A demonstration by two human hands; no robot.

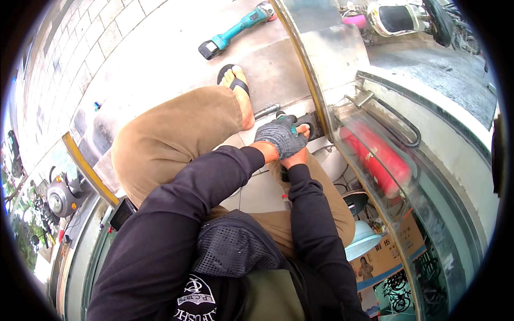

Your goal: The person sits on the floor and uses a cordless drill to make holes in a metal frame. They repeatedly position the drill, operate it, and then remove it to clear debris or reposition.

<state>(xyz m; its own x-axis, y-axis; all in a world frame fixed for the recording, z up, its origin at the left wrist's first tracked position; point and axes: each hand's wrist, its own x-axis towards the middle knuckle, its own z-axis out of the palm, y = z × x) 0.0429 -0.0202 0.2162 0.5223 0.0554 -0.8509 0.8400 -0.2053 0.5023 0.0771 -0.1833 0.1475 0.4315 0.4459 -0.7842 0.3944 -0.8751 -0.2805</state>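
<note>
A person in a black jacket (155,235) with a white printed emblem sits bent forward, an olive shirt (273,297) and a piece of black mesh fabric (235,245) nearest the view. Both forearms reach away over brown trousers (176,120) and meet between the knees. The left hand (281,138), in a grey knit glove, is curled over a teal-and-black tool (294,129), its fingers bent and pressed together around it; most of the tool is hidden beneath the glove. The right hand lies under the left, only its wrist (295,158) showing past the sleeve, so the state of its fingers cannot be told. Just beside the tool is a grey metal tube (266,111) on the tiled ground. To the right, a light-blue basin (363,239) stands near the knee, by a brown cardboard box (393,249), and a red cylinder (375,155) shows through glass. Farther off, a black flip-flop (241,84) is on the left foot. Beyond it a teal cordless angle grinder (238,30) lies on the step, its black battery toward the left, near a yellow-edged glass door (305,61). A white scooter (399,18) stands at the upper right.
</note>
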